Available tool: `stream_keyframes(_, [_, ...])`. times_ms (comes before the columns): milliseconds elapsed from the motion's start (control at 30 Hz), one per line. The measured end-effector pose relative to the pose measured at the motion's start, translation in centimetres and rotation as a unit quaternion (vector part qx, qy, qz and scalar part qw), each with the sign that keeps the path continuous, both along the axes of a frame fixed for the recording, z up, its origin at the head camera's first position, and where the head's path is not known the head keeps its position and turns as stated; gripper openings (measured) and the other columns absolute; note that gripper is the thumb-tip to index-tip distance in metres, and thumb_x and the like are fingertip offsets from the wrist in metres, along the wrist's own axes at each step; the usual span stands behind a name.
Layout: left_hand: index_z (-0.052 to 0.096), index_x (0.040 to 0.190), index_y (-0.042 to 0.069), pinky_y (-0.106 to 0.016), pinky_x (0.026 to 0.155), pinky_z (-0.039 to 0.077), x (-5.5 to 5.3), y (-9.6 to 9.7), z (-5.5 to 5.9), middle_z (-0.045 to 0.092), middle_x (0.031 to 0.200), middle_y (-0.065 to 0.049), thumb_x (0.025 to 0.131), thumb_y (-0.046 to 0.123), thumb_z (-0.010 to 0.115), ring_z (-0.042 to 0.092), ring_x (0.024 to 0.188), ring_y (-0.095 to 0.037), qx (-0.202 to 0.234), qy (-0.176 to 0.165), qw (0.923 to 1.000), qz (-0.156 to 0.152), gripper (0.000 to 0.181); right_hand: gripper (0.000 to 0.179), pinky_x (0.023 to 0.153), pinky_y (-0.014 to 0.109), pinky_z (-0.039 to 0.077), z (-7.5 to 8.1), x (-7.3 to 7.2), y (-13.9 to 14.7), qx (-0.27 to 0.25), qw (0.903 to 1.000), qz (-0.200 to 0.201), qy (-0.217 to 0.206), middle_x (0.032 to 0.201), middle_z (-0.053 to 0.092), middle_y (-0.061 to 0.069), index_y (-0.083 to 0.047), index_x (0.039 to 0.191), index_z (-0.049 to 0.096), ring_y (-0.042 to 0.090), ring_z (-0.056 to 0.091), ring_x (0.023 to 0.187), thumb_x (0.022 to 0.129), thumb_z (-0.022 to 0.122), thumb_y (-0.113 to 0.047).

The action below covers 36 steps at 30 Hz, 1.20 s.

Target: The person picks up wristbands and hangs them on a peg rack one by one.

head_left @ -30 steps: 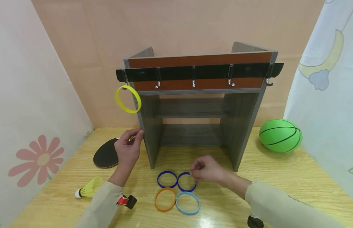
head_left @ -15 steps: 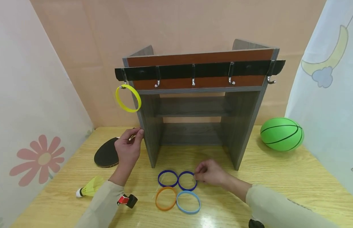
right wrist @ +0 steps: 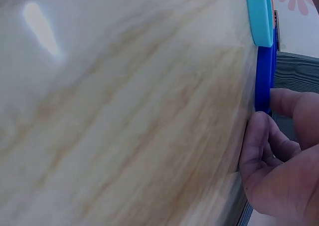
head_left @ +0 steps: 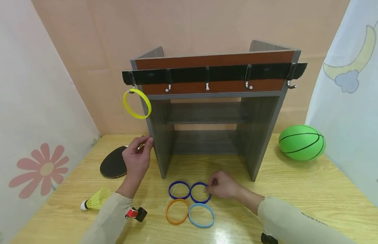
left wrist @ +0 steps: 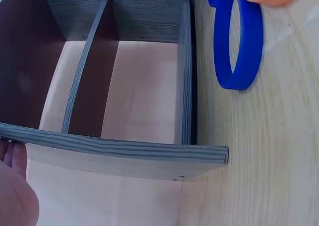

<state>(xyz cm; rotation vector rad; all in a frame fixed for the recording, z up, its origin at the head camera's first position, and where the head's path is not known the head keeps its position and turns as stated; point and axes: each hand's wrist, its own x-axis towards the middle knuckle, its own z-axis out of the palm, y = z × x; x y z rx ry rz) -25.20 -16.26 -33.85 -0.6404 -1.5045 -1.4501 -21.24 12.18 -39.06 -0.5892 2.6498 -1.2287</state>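
A grey wooden shelf unit (head_left: 265,135) stands on the table. My left hand (head_left: 137,157) holds the front edge of its left side panel with thumb and fingertips. On the table before the unit lie two dark blue silicone wristbands side by side. My right hand (head_left: 223,184) pinches the rim of the right dark blue wristband (right wrist: 264,79) between thumb and finger. The left dark blue wristband (head_left: 179,198), an orange wristband (head_left: 176,223) and a light blue wristband (head_left: 202,226) lie close by. A yellow wristband (head_left: 139,117) hangs from the leftmost hook.
A black strip (head_left: 189,75) with several metal hooks (head_left: 207,87) runs across the unit's front. A black table-tennis bat (head_left: 113,164) and a yellow shuttlecock (head_left: 95,200) lie at left. A green ball (head_left: 301,144) rests at right. Cloth walls surround the table.
My right hand hovered over the right dark blue wristband, shifted slightly right, then came back to its right rim and pinched it. My left hand stays on the panel. The view tilted slightly.
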Motion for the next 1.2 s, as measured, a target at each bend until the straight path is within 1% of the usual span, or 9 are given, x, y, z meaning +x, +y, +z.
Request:
stream_keyframes(200, [0.065, 0.09, -0.014, -0.022, 0.069, 0.055, 0.1, -0.1, 0.0, 0.064, 0.08, -0.02, 0.083, -0.014, 0.064, 0.064, 0.075, -0.009, -0.007, -0.006, 1.0, 0.002, 0.007, 0.013, 0.047, 0.029, 0.047, -0.2, -0.1, 0.0, -0.011, 0.9999, -0.002, -0.004, 0.058, 0.057, -0.002, -0.008, 0.073, 0.064, 0.012, 0.052, 0.049, 0.081, 0.073, -0.013])
stream_keyframes(367, [0.065, 0.09, -0.014, -0.022, 0.068, 0.055, 0.0, -0.2, -0.1, 0.064, 0.079, -0.02, 0.083, -0.015, 0.063, 0.064, 0.074, -0.009, -0.005, -0.002, 1.0, 0.0, 0.008, 0.013, 0.046, 0.028, 0.048, -0.3, -0.1, 0.1, -0.055, 0.9978, -0.009, -0.037, 0.06, 0.058, 0.001, -0.005, 0.074, 0.063, 0.012, 0.054, 0.051, 0.082, 0.071, -0.011])
stream_keyframes(500, [0.066, 0.091, -0.014, -0.022, 0.068, 0.055, -0.1, -0.1, -0.1, 0.065, 0.08, -0.019, 0.083, -0.014, 0.063, 0.064, 0.073, -0.009, -0.009, -0.003, 1.0, -0.003, 0.008, 0.014, 0.046, 0.025, 0.045, -0.3, 0.0, 0.3, -0.092, 0.9929, -0.022, -0.072, 0.062, 0.057, 0.004, -0.002, 0.076, 0.062, 0.013, 0.053, 0.052, 0.083, 0.071, -0.01])
stream_keyframes(633, [0.066, 0.092, -0.012, -0.022, 0.069, 0.055, -0.2, 0.0, -0.2, 0.065, 0.08, -0.019, 0.084, -0.013, 0.064, 0.064, 0.073, -0.009, -0.012, -0.005, 0.9999, 0.002, 0.008, 0.014, 0.046, 0.022, 0.041, -0.4, -0.1, 0.7, -0.126, 0.9853, -0.036, -0.109, 0.064, 0.057, 0.006, 0.001, 0.078, 0.061, 0.013, 0.05, 0.052, 0.083, 0.07, -0.009])
stream_keyframes(767, [0.067, 0.092, -0.012, -0.022, 0.069, 0.055, -0.3, -0.1, -0.3, 0.065, 0.08, -0.02, 0.084, -0.013, 0.064, 0.064, 0.073, -0.009, -0.013, -0.007, 0.9999, 0.005, 0.009, 0.014, 0.046, 0.022, 0.04, -0.5, -0.2, 1.2, -0.159, 0.9767, -0.05, -0.135, 0.066, 0.057, 0.007, 0.002, 0.08, 0.06, 0.013, 0.049, 0.053, 0.082, 0.07, -0.008])
stream_keyframes(833, [0.067, 0.092, -0.012, -0.022, 0.068, 0.055, -0.3, 0.0, -0.3, 0.064, 0.08, -0.02, 0.083, -0.013, 0.064, 0.064, 0.073, -0.01, -0.012, -0.008, 0.9999, 0.004, 0.009, 0.014, 0.047, 0.022, 0.042, -0.6, -0.3, 1.6, -0.173, 0.9733, -0.05, -0.143, 0.066, 0.058, 0.008, 0.002, 0.082, 0.06, 0.013, 0.052, 0.054, 0.082, 0.07, -0.007])
stream_keyframes(933, [0.067, 0.091, -0.012, -0.022, 0.068, 0.055, -0.2, 0.0, -0.3, 0.064, 0.08, -0.02, 0.084, -0.013, 0.064, 0.064, 0.073, -0.01, -0.011, -0.009, 0.9999, 0.006, 0.008, 0.014, 0.051, 0.024, 0.048, -0.5, -0.3, 2.2, -0.196, 0.967, -0.037, -0.158, 0.068, 0.06, 0.01, 0.004, 0.086, 0.06, 0.016, 0.057, 0.058, 0.082, 0.07, -0.006])
stream_keyframes(1033, [0.067, 0.092, -0.012, -0.022, 0.068, 0.055, -0.1, -0.1, -0.2, 0.064, 0.08, -0.021, 0.084, -0.011, 0.064, 0.064, 0.073, -0.01, -0.011, -0.01, 0.9999, 0.005, 0.008, 0.015, 0.059, 0.029, 0.055, -0.2, -0.3, 2.8, -0.215, 0.9608, -0.018, -0.174, 0.072, 0.062, 0.014, 0.006, 0.086, 0.059, 0.02, 0.062, 0.065, 0.083, 0.069, -0.004])
stream_keyframes(1200, [0.067, 0.092, -0.012, -0.022, 0.068, 0.055, 0.0, -0.1, -0.1, 0.064, 0.08, -0.02, 0.084, -0.01, 0.065, 0.064, 0.073, -0.01, -0.012, -0.009, 0.9998, 0.011, 0.008, 0.013, 0.07, 0.038, 0.057, 0.9, -0.3, 3.6, -0.231, 0.9577, -0.005, -0.171, 0.079, 0.064, 0.019, 0.007, 0.086, 0.058, 0.031, 0.065, 0.076, 0.082, 0.068, -0.001])
